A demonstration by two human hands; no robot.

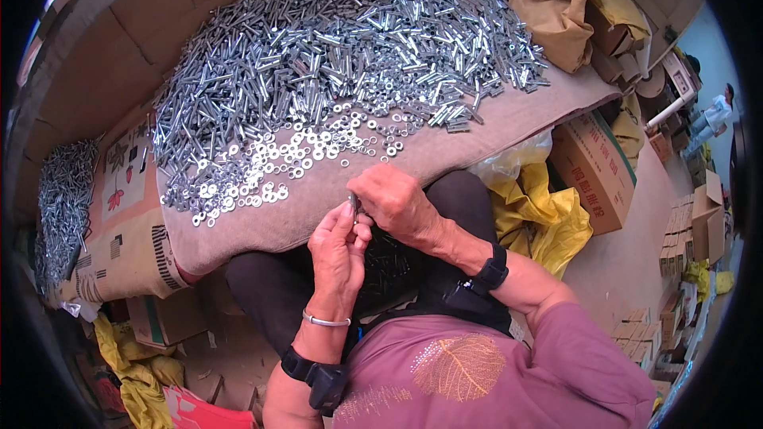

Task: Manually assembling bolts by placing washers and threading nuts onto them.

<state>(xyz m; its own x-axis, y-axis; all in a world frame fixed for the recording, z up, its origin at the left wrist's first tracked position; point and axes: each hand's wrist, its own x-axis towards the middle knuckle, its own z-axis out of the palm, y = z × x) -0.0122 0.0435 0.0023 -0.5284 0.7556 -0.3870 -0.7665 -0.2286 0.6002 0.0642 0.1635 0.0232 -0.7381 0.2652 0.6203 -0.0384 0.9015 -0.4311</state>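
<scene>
My left hand (338, 250) is closed, thumb and fingertips pinching a small metal bolt (354, 203) held upright in front of my lap. Just above and to the right, my right hand (393, 200) is curled over the top end of the same bolt, its fingertips mostly hidden by the hand itself. Beyond my hands, many flat washers (314, 139) and small nuts (395, 145) lie loose along the near side of a large heap of silvery metal bolts (342, 56).
The heap rests on a brownish cloth-covered surface (429, 159). Another pile of metal pieces (62, 206) is at far left. Right of my knees are a yellow plastic bag (548, 214) and a cardboard carton (594, 171). A person (715, 115) is far off at right.
</scene>
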